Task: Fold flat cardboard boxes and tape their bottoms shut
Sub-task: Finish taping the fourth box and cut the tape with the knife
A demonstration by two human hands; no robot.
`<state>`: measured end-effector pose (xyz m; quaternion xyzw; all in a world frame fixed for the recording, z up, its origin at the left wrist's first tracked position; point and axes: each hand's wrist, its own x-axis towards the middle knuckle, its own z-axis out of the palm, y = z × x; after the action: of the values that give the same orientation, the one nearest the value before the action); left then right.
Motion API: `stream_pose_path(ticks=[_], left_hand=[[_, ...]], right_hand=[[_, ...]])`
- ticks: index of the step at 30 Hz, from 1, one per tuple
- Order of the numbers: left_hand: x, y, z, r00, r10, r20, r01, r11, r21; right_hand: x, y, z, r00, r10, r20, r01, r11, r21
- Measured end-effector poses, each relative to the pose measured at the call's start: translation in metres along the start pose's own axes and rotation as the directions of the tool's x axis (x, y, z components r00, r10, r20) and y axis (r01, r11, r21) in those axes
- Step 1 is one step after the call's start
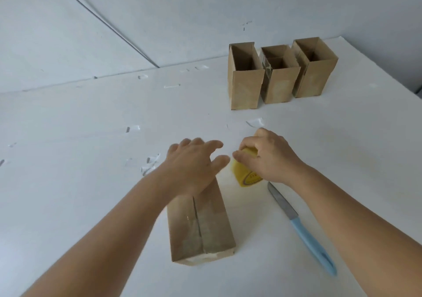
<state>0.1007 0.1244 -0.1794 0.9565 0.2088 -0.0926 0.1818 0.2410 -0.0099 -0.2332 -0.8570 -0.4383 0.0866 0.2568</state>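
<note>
The right hand (267, 157) curls its fingers and thumb around a yellow roll of tape (245, 171), held just above the table. The left hand (194, 159) is spread wide with loose fingers at the far end of the box (201, 226); whether its palm presses the cardboard cannot be told. That box lies upturned beneath the left forearm, its long axis running from the person out toward the fingertips, the seam between its two bottom flaps running the same way. The roll sits just right of the box's far end, so the right hand is the nearer one to lay a strip along that seam, probably drawing it back toward the body. The cardboard is plain brown, matte and scuffed; a glossy film on it suggests some tape is already there. A knife (303, 230) with a steel blade and pale blue handle lies just right of the box, under the right forearm. Beyond both hands stand three open boxes (280, 73) in a row on the white table (80, 125), with scraps of clear tape stuck to its surface.
</note>
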Motion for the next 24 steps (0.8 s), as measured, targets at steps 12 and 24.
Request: stream_pose_path(ticks=[12,24], left_hand=[[0.068,0.010,-0.002,0.882,0.155,0.446,0.023,0.929,-0.369],[0.061,-0.008,0.013,0.944,0.193,0.269,-0.001,0.814,-0.581]], right_hand=[[-0.016,-0.004,-0.008,0.985,-0.043,-0.169,0.047,0.999,0.015],[-0.078,0.019,0.035,0.813,0.562,-0.153,-0.530,0.822,0.209]])
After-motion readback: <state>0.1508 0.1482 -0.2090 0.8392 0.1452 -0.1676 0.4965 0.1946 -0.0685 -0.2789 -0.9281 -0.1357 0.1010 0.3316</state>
